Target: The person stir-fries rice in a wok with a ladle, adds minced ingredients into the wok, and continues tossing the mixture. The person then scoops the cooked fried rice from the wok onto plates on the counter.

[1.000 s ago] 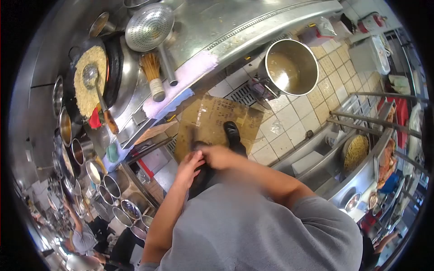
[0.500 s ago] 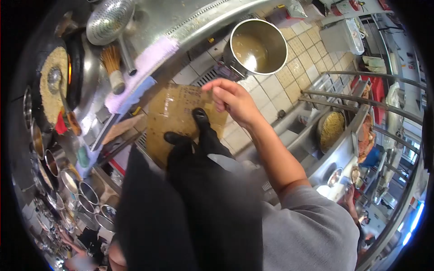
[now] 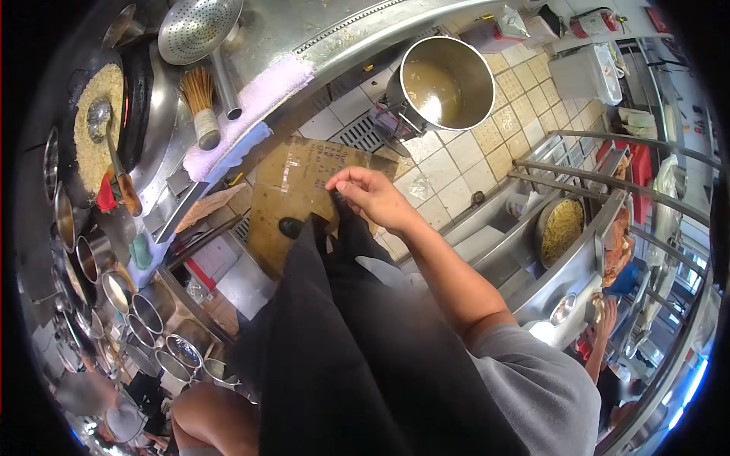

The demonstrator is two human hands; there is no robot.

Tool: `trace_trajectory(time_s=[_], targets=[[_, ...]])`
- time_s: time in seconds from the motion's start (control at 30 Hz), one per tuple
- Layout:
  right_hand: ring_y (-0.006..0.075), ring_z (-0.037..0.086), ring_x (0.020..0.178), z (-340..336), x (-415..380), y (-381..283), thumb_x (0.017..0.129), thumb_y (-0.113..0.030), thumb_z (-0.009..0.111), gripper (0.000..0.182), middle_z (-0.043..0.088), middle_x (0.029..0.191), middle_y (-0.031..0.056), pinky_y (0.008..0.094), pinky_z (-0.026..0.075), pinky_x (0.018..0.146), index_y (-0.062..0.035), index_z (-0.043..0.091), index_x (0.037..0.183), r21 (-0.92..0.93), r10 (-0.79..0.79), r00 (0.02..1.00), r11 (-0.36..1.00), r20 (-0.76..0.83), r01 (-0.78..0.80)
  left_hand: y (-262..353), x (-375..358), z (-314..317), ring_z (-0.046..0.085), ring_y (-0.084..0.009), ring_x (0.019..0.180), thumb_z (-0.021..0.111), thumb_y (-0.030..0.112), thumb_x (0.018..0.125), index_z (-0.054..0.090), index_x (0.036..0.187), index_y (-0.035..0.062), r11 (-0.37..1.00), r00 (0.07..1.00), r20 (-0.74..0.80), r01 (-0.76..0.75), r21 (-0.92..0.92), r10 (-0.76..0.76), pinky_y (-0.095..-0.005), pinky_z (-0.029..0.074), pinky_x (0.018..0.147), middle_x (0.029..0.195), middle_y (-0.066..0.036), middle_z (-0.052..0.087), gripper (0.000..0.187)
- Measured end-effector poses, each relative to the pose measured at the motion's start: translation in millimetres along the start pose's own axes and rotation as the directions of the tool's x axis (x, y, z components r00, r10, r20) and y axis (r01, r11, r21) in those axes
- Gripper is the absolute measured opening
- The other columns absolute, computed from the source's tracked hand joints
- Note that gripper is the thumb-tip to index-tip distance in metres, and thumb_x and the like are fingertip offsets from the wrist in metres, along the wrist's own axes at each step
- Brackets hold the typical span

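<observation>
My right hand (image 3: 374, 201) is over the brown cardboard mat (image 3: 285, 182), its fingers curled and pressed together with nothing visible in them. Beneath its fingertips is the dark cloth of my trouser leg or shoe. My left hand is out of view; only a bare part of that arm shows at the bottom left. The black apron (image 3: 327, 327) hangs below my right hand. Beyond the hand a large metal pot (image 3: 449, 83) with cloudy liquid stands on the tiled floor.
To the left, a wok of rice (image 3: 95, 133) holds a ladle (image 3: 114, 148). A bamboo brush (image 3: 199, 102) and a strainer (image 3: 199, 30) lie by a pink towel (image 3: 266, 99). Metal containers (image 3: 148, 311) crowd the lower left. Noodles (image 3: 563, 232) sit at right; other people are at both lower sides.
My right hand has moved down and slightly left, its fingers more gathered. The view has shifted, and the apron is spread differently, with more of the left shelf and the other arm showing.
</observation>
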State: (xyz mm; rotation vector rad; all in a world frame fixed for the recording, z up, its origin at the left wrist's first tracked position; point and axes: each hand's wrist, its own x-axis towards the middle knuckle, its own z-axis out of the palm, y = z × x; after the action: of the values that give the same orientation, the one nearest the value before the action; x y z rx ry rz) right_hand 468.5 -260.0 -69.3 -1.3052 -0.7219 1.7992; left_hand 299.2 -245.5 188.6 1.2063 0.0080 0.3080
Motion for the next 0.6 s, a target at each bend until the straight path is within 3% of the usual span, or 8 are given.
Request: trace_trajectory(time_s=[0.23, 0.27, 0.3, 0.33, 0.37, 0.43, 0.5, 0.6], targets=[[0.0056, 0.051, 0.067, -18, 13, -25, 0.093, -0.028, 0.056, 0.023, 0.057, 0.077, -0.0044, 0.0214, 0.043, 0.057, -0.0068, 0.063, 0.1, -0.308, -0.188, 0.974, 0.941, -0.13, 0.141, -21, -2, -19, 0.04, -0.0438, 0.124, 0.038, 0.036, 0.092, 0.041, 0.135, 0.0007, 0.92, 0.995, -0.035, -0.072, 0.385, 0.093, -0.0452, 0.033, 0.104, 0.129, -0.024, 0.048, 0.056], [0.0112, 0.058, 0.086, -13, 24, -32, 0.09, -0.022, 0.059, 0.021, 0.066, 0.09, 0.0039, 0.0275, 0.047, 0.077, -0.0036, 0.063, 0.099, -0.301, -0.17, 0.972, 0.947, -0.161, 0.116, -38, -6, -28, 0.039, -0.0443, 0.125, 0.038, 0.036, 0.092, 0.041, 0.135, 0.0006, 0.852, 0.985, -0.154, 0.02, 0.523, 0.072, -0.0451, 0.033, 0.104, 0.129, -0.024, 0.048, 0.056], [0.0114, 0.059, 0.088, -17, 10, -41, 0.09, -0.019, 0.059, 0.019, 0.066, 0.093, 0.005, 0.0275, 0.047, 0.079, -0.0026, 0.064, 0.098, -0.218, -0.548, 0.832, 0.825, -0.086, 0.521, -61, -12, -42, 0.039, -0.0447, 0.125, 0.037, 0.036, 0.092, 0.04, 0.136, 0.0005, 0.786, 0.945, -0.326, 0.205, 0.583, -0.005, -0.045, 0.033, 0.105, 0.13, -0.025, 0.048, 0.057], [0.0114, 0.06, 0.089, -41, 28, -34, 0.09, -0.017, 0.059, 0.018, 0.066, 0.093, 0.0057, 0.0275, 0.047, 0.079, -0.0021, 0.064, 0.098, -0.231, -0.475, 0.88, 0.855, 0.008, 0.464, -89, -11, -54, 0.033, -0.0477, 0.127, 0.036, 0.038, 0.093, 0.044, 0.131, -0.002, 0.794, 0.799, -0.562, 0.476, 0.377, -0.213, -0.0423, 0.031, 0.105, 0.132, -0.024, 0.047, 0.056], [0.0119, 0.059, 0.086, -30, 35, -57, 0.091, -0.016, 0.058, 0.018, 0.065, 0.091, 0.0048, 0.0273, 0.047, 0.078, -0.0022, 0.064, 0.101, -0.422, -0.267, 0.95, 0.889, -0.163, 0.177, -146, -35, -70, 0.035, -0.0459, 0.127, 0.036, 0.04, 0.094, 0.047, 0.128, -0.0034, 0.657, 0.66, -0.664, 0.679, 0.328, -0.351, -0.0413, 0.031, 0.105, 0.132, -0.025, 0.047, 0.056], [0.0062, 0.048, 0.066, -35, 57, -59, 0.095, -0.018, 0.052, 0.02, 0.054, 0.073, -0.0007, 0.0215, 0.041, 0.06, -0.0039, 0.064, 0.103, -0.322, -0.226, 0.954, 0.934, -0.199, 0.155, -190, -77, -114, 0.054, -0.0373, 0.111, 0.034, 0.034, 0.096, 0.055, 0.123, 0.0051, 0.474, 0.553, -0.546, 0.83, 0.293, -0.629, -0.04, 0.04, 0.098, 0.119, -0.021, 0.058, 0.044], [0.0047, 0.044, 0.063, -6, 74, -76, 0.097, -0.02, 0.049, 0.022, 0.05, 0.071, -0.0026, 0.0194, 0.036, 0.056, -0.0046, 0.065, 0.103, -0.194, -0.224, 0.96, 0.963, -0.171, 0.19, -205, -136, -129, 0.058, -0.037, 0.105, 0.04, 0.038, 0.095, 0.059, 0.118, 0.0067, 0.102, 0.433, -0.681, 0.877, 0.469, -0.59, -0.043, 0.044, 0.092, 0.11, -0.022, 0.062, 0.044], [0.0092, 0.054, 0.074, 46, 110, -76, 0.099, -0.038, 0.042, 0.04, 0.058, 0.081, 0.0003, 0.0242, 0.044, 0.065, -0.0063, 0.063, 0.112, -0.067, -0.041, 0.998, 0.997, 0.056, 0.044, -165, -197, -182, 0.059, -0.0346, 0.103, 0.048, 0.036, 0.092, 0.065, 0.108, 0.0067, 0.094, 0.314, -0.85, 0.948, 0.304, -0.422, -0.0429, 0.045, 0.088, 0.105, -0.018, 0.065, 0.037]])
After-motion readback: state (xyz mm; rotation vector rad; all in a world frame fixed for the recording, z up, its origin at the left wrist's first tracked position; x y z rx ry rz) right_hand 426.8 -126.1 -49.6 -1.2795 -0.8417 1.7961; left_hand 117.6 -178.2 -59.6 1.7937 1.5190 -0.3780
